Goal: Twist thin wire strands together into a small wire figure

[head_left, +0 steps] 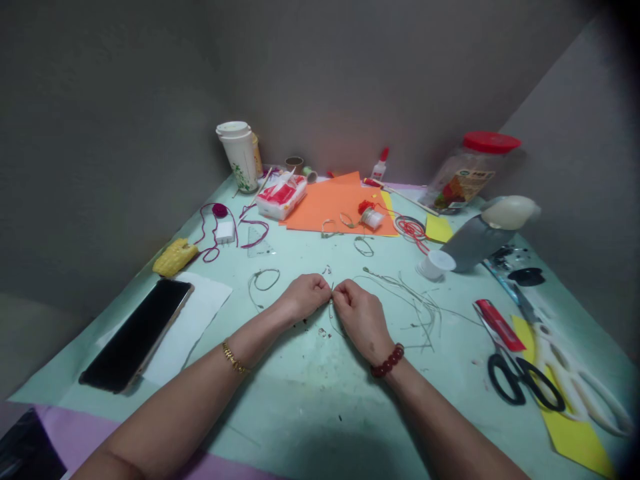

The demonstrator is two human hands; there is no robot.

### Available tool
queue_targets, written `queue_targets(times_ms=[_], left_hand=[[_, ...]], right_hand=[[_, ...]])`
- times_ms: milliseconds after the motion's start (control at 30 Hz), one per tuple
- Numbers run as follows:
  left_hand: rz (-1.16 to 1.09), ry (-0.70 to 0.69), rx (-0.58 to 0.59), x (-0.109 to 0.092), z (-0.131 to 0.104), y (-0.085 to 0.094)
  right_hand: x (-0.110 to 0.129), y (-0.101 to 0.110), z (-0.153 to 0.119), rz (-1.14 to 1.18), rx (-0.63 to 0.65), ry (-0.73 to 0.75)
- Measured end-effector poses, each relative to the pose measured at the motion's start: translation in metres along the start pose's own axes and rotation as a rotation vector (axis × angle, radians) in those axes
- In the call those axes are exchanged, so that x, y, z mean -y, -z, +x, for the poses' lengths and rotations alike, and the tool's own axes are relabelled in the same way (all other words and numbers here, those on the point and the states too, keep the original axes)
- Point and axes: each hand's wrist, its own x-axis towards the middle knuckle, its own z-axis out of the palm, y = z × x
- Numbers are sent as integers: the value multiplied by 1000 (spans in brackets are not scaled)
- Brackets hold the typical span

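Over the middle of the table, my left hand [305, 299] and my right hand [361, 313] meet almost fingertip to fingertip, both closed in a pinch. Between them runs a thin greenish cord [331, 309], its end sticking up and its lower part hanging toward the tabletop. The fingers hide most of it. Tiny dark and shiny bits [323, 332] are scattered just below. A bundle of loose cords [417, 303] lies right of my right hand, and a looped cord [267, 280] rests left of my left hand. Farther back is another small cord loop [364, 247].
Black-handled scissors [523, 380], white-handled scissors [570, 373] and a red cutter [500, 325] lie at right. A grey bottle [475, 237], white spool [436, 265] and red-lidded jar [465, 177] stand behind. At left lies a phone [137, 333]; orange paper [320, 207] and a cup [237, 157] are farther back.
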Motion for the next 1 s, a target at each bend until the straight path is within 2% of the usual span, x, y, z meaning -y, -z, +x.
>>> queue_targets(times_ms=[300,533,1000], left_hand=[[-14,0,8,0,0,-2],[-2,8,8,2,3,-2],[-47,-49,21,9,6,-1]], right_hand=[[-3,1,5,48,11,-7],[-2,3,10,89,56,-68],[-3,4,11,147,61,-9]])
